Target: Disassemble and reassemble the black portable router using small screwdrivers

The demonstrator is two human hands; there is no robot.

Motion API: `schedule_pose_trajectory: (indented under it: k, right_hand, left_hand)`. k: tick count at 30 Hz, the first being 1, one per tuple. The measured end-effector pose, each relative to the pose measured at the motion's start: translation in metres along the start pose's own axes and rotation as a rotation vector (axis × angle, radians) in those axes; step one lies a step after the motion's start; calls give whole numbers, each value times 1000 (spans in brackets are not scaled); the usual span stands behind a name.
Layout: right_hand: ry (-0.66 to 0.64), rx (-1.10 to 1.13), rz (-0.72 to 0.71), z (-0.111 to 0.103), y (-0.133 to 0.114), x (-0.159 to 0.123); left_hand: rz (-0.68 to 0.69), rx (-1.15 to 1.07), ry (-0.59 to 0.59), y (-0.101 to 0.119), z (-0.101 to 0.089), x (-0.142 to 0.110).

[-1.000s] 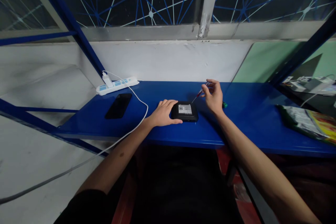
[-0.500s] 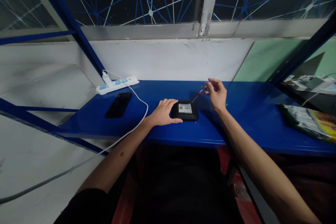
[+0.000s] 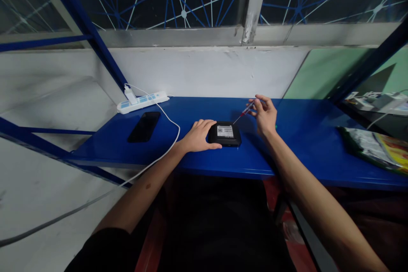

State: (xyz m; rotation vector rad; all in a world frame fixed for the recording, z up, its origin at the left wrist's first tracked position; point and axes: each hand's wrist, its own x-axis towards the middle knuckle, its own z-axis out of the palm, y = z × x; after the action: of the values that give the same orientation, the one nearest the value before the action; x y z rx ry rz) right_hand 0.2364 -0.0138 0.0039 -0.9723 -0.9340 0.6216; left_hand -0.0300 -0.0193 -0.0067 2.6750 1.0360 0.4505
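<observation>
A small black box [image 3: 225, 134] with a white label on top lies in the middle of the blue shelf [image 3: 204, 153]. My left hand [image 3: 199, 136] rests against its left side, fingers curved over the edge, thumb along the front. My right hand [image 3: 265, 114] pinches a thin screwdriver [image 3: 242, 113] with a red handle section; its tip points down at the box's back right corner. A small green object [image 3: 276, 127] peeks out just right of my right wrist.
A white power strip [image 3: 142, 102] with a plugged charger lies at the shelf's back left, its white cable [image 3: 168, 136] trailing off the front edge. A black phone [image 3: 144, 126] lies beside it. Plastic-wrapped packets [image 3: 372, 146] sit at far right. Blue frame posts flank the shelf.
My right hand has shifted slightly right and up with the screwdriver. The left hand and the box have stayed put.
</observation>
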Motion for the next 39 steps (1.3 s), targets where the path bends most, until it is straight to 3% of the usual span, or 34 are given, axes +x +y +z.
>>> schedule_pose_trajectory:
  k: [19, 33, 39]
  right_hand:
    - [7, 105, 147, -3, 11, 8]
    - [-29, 103, 93, -4, 8, 6]
    - [-34, -28, 4, 1, 2, 0]
  left_hand:
    - [5, -19, -16, -2, 0, 0]
    - [2, -14, -13, -2, 1, 0]
    - [7, -17, -7, -2, 2, 1]
